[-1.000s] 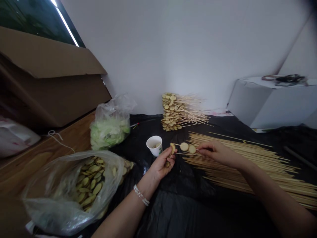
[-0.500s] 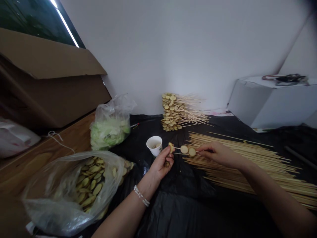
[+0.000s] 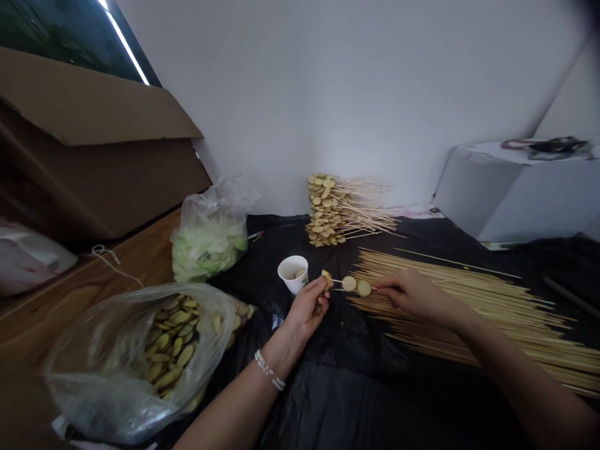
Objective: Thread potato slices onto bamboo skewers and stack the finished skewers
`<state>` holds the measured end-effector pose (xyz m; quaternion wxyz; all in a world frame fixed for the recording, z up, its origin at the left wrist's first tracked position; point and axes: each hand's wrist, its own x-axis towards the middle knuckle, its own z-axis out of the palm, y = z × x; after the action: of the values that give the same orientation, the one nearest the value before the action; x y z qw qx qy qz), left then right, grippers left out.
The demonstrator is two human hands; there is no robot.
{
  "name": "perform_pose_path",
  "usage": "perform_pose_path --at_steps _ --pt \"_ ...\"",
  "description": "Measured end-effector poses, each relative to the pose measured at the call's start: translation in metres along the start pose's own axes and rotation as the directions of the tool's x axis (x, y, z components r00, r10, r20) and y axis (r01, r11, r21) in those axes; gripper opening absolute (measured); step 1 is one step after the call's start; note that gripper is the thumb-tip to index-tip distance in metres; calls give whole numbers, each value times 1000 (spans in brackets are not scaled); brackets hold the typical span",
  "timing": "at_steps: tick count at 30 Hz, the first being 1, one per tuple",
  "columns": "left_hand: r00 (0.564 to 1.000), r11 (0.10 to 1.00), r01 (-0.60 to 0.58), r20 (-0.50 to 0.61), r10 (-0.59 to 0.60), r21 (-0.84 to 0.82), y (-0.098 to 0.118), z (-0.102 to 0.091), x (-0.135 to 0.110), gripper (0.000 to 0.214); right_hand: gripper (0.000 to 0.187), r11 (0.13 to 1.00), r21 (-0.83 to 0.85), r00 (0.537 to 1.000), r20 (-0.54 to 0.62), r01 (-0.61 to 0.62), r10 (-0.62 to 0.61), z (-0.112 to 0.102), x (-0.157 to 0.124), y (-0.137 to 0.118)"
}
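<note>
My left hand point(image 3: 309, 305) pinches a pale yellow slice point(image 3: 327, 279), which looks like potato, at the left tip of a thin wooden skewer point(image 3: 337, 282). Two more round slices point(image 3: 356, 286) sit side by side along that skewer. My right hand point(image 3: 412, 297) is closed on the skewer just right of them. Just behind my left hand stands a white paper cup point(image 3: 293, 274) with some bits inside. Under and beyond my right hand lies a broad spread of bare wooden skewers point(image 3: 497, 312).
A stack of loaded skewers point(image 3: 328, 212) leans by the wall. To the left are an open plastic bag of slices point(image 3: 173, 344), a bag of pale green leaves point(image 3: 209, 247) and a cardboard box point(image 3: 107, 181). A white box point(image 3: 525, 187) stands right. Black plastic sheeting point(image 3: 323, 394) covers the surface.
The view has shifted very slightly. Both hands keep their hold, and the slices stay almost in the same place on the skewer.
</note>
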<state>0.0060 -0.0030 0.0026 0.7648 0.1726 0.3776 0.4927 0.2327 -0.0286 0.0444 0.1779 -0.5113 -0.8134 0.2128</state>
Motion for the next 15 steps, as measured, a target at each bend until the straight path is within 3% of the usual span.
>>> perform_pose_path --at_steps 5,15 --pt "1000 1000 -8 -2 9 26 1 0 0 2 31 997 -71 1000 0 19 -19 6 1 -5" --pt "1000 998 -5 16 4 63 0 -4 3 5 32 998 -51 997 -57 46 -49 17 4 -6"
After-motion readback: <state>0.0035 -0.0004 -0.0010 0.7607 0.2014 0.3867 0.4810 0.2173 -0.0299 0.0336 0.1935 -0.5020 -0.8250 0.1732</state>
